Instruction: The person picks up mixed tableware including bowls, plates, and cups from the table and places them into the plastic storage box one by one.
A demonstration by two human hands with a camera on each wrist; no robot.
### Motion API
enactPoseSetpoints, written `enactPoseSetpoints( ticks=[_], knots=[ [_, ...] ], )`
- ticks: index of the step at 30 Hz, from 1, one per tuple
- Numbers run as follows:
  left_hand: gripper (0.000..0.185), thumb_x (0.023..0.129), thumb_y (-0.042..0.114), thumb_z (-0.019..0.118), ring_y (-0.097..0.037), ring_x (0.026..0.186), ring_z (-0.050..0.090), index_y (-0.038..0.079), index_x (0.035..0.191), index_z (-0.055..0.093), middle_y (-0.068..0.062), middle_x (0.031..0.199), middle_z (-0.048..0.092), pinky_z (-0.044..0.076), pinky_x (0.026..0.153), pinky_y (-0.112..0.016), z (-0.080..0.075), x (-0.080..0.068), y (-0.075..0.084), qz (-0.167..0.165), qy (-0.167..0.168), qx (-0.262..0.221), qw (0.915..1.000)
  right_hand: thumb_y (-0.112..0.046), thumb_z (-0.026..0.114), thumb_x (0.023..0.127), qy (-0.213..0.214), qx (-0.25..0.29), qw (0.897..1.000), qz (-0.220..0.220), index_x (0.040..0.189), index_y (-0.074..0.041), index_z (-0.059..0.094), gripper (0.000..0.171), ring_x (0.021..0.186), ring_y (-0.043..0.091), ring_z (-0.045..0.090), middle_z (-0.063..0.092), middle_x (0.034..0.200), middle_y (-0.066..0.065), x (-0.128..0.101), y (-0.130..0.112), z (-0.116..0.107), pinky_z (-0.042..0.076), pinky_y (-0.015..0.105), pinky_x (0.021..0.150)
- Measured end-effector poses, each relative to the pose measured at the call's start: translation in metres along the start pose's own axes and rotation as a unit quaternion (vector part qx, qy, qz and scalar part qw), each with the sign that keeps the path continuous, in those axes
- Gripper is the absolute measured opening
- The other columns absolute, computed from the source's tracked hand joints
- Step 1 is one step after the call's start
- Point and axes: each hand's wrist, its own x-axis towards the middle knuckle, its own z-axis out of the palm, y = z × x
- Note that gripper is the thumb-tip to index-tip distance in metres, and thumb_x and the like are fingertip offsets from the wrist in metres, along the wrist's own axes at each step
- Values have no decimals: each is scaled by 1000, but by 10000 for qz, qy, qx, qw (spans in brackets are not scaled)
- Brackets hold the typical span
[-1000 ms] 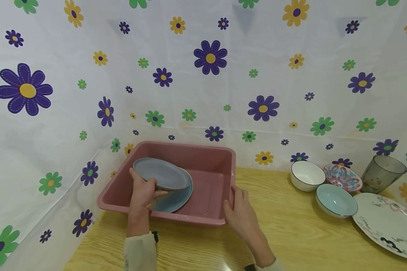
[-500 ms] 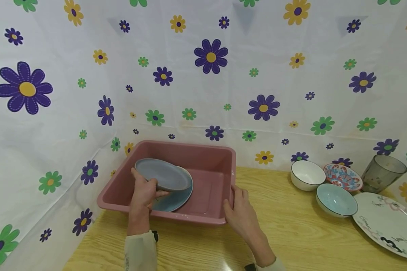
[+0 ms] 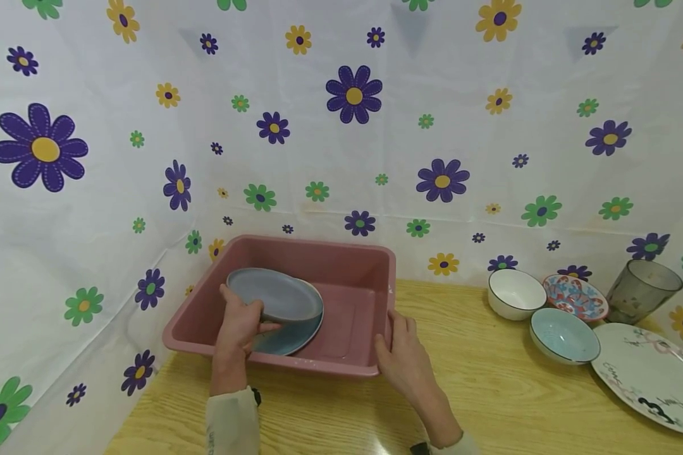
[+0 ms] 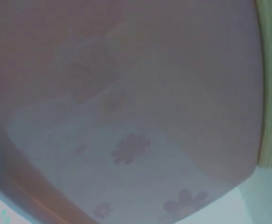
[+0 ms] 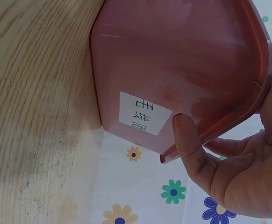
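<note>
A pink plastic basin stands on the wooden table, with a blue plate lying inside on its left half. Over that plate, a grey-blue plate is tilted, and my left hand grips its near left edge, some fingers hidden underneath. My right hand holds the basin's right side near the front corner. In the right wrist view the thumb lies by the outer wall, next to a white label with handwriting. The left wrist view has only the basin's wall close up.
At the right of the wooden table are a white bowl, a red-and-blue patterned dish, a light blue bowl, a grey glass and a large white plate. A flower-print sheet hangs behind and at the left.
The grey-blue plate has sunk slightly and shifted a little right over the blue plate. My left forearm has moved slightly left. My right hand stays at the basin's side.
</note>
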Motion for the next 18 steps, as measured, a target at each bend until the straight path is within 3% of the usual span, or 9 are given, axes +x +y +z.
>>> enactPoseSetpoints(
  ticks=[7, 11, 13, 18],
  knots=[
    [90, 98, 3, 32, -18, 62, 67, 19, 142, -45, -33, 158, 0, 58, 64, -30, -3, 2, -5, 49, 106, 592, 9982, -17, 55, 96, -9, -5, 10000, 5, 144, 4, 40, 55, 98, 29, 60, 49, 128, 22, 0, 1, 0, 52, 45, 77],
    [88, 99, 6, 34, -22, 67, 68, 13, 144, -42, -39, 153, 14, 49, 52, -29, -5, 2, -5, -2, 227, 1284, 9915, -17, 55, 96, -20, -13, 10000, -6, 144, 4, 41, 54, 96, 28, 59, 49, 127, 22, 0, 1, 1, 52, 44, 76],
    [88, 98, 7, 35, -23, 71, 68, 11, 145, -40, -41, 148, 22, 47, 53, -31, -6, 2, -4, -42, 286, 1629, 9862, -17, 55, 96, -8, -31, 10000, -12, 144, 4, 41, 54, 96, 28, 59, 49, 126, 22, 0, 1, 1, 52, 44, 75],
    [90, 96, 5, 38, -24, 73, 67, 8, 146, -37, -43, 145, 24, 53, 66, -32, -4, 0, -2, 31, 362, 1915, 9808, -16, 56, 96, 13, -51, 10000, -32, 143, 4, 41, 53, 96, 29, 60, 49, 126, 22, 0, 1, 1, 52, 45, 76]
  ],
)
